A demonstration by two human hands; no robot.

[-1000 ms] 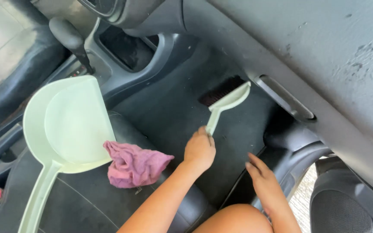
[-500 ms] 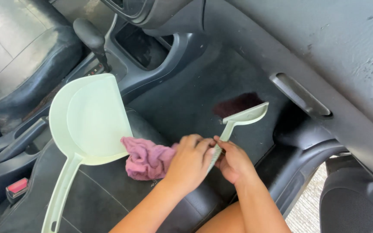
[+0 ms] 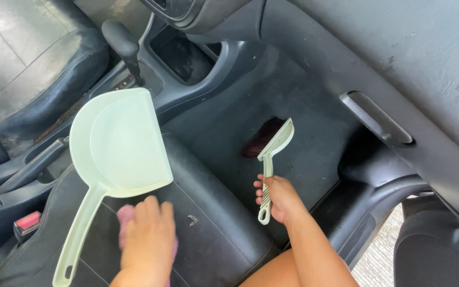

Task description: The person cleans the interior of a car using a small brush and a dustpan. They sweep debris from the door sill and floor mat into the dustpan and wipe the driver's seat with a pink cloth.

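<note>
Right hand (image 3: 281, 197): fingers curled tight round the lower handle of the pale green hand brush (image 3: 270, 158), thumb side toward the seat. The handle's loop end sticks out below the fist at 6 o'clock. The brush head points to 12–1 o'clock, and its dark bristles (image 3: 260, 137) face 10 o'clock, over the black floor mat (image 3: 304, 127). Whether the bristles touch the mat cannot be told.

Left hand (image 3: 149, 234): fingers together, laid flat and pressing down on a pink cloth (image 3: 126, 215), which shows only as a strip past the fingers at 9–10 o'clock. The hand is blurred. Cloth and hand sit on the black seat cushion (image 3: 213, 223), near its middle.

At 11 o'clock of the left hand, just beside it, lies a pale green dustpan (image 3: 120, 141), mouth toward 3–4 o'clock, its long handle running to 7 o'clock past the hand's left side. The pan's open lip ends just short of the fingertips.

Edges: the seat's front edge runs between the two hands, and the brush hand hangs just past it over the footwell. The mat has open room from 12 to 2 o'clock of the brush, closed off by the centre console (image 3: 197, 69) at 10 o'clock and the door sill (image 3: 378, 191) at 3–4 o'clock. The gear lever (image 3: 120, 45) stands well apart at 11 o'clock.
</note>
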